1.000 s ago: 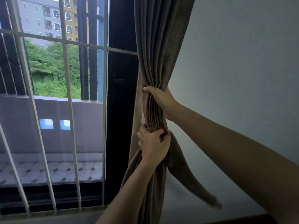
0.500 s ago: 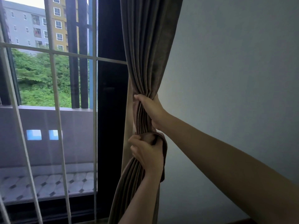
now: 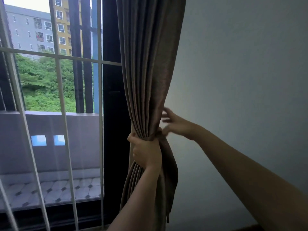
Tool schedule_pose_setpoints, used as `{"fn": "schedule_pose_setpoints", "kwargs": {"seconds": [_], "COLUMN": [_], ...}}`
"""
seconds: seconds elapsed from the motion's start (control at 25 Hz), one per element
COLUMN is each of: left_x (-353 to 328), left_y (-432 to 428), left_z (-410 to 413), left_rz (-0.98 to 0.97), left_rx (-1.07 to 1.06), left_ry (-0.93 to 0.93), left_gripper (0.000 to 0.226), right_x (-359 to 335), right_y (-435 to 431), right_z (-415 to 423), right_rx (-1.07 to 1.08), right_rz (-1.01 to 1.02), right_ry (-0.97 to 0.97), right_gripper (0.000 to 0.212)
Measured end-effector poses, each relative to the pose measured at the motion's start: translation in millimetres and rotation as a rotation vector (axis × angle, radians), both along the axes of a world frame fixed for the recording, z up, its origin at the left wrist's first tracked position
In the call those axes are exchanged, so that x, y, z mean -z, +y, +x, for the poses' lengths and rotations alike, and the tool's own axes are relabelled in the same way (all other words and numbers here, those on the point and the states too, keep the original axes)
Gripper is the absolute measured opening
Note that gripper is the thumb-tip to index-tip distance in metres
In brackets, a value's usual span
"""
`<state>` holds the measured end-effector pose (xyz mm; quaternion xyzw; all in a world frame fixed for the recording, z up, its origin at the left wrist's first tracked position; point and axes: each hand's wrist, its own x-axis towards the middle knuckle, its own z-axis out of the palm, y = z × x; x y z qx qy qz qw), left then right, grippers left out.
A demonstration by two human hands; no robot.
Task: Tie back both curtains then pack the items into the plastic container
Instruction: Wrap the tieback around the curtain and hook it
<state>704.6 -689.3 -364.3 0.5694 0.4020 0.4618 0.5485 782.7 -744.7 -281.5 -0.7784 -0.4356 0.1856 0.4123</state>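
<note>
Your left hand (image 3: 147, 151) has its fingers wrapped tight round the gathered curtain (image 3: 146, 80) at the waist, and the bundle runs straight up and down. Your right hand (image 3: 176, 125) sits just right of the bundle. Its fingers are spread and blurred, gripping nothing I can make out. The tie-back band (image 3: 170, 162) loops down the curtain's right side, just below those fingers, so your right hand is nearer.

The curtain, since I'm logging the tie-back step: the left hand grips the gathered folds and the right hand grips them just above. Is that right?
Not quite. In the head view the left hand does grip the gathered curtain, but the right hand grips nothing, its blurred fingers spread beside the curtain's right edge.
</note>
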Motion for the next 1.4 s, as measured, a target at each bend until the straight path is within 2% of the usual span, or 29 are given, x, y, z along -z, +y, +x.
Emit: {"fn": "schedule_pose_setpoints", "kwargs": {"seconds": [0.08,0.12,0.16,0.28,0.36,0.44,0.52,0.6,0.72,0.76,0.8,0.88,0.96,1.08,1.24,1.32,1.4], "left_x": [0,0,1,4,5,8,14,22,31,30,30,26,20,15,18,14,13], "left_y": [-2,-3,-3,-4,-2,4,13,25,42,47,53,59,63,71,83,86,91], "left_z": [-2,-2,-2,-4,-4,-4,-9,-18,-35,-38,-37,-30,-24,-22,-31,-32,-32], "left_rz": [0.024,0.038,0.054,0.09,0.092,0.108,0.153,0.142,-0.146,-0.216,-0.215,-0.15,-0.119,-0.059,0.052,0.14,0.33], "left_rx": [0.017,0.023,0.026,0.045,0.074,0.123,0.219,0.428,0.835,0.891,0.887,0.862,0.886,0.937,0.973,0.937,0.806], "left_ry": [-0.003,0.0,0.005,0.026,0.022,0.013,0.002,-0.073,-0.396,-0.463,-0.448,-0.362,-0.283,-0.169,-0.122,-0.032,0.076], "left_gripper": [0.074,0.072,0.071,0.066,0.067,0.072,0.079,0.081,0.073,0.069,0.065,0.066,0.065,0.048,0.057,0.042,0.033], "right_x": [19,27,32,29,29,40,52,62,70,71,73,77,79,80,80,80,81], "right_y": [-17,-20,-21,-6,9,22,27,26,24,23,21,20,22,27,32,32,34], "right_z": [12,18,22,29,24,20,15,11,1,-2,-4,-6,-12,-14,-17,-19,-22], "right_rx": [0.083,0.091,0.117,0.404,0.451,0.417,0.348,0.201,0.045,0.027,-0.002,-0.083,-0.087,-0.037,-0.002,-0.001,0.021], "right_rz": [-0.356,-0.46,-0.481,-0.213,-0.072,0.021,0.184,0.346,0.505,0.544,0.57,0.545,0.491,0.518,0.547,0.575,0.605], "right_ry": [-0.357,-0.498,-0.628,-0.839,-0.916,-0.805,-0.457,-0.121,0.168,0.281,0.36,0.353,0.203,0.154,0.175,0.202,0.21], "right_gripper": [0.066,0.053,0.042,0.021,0.014,0.012,0.017,0.03,0.034,0.037,0.047,0.076,0.092,0.076,0.066,0.056,0.057]}}
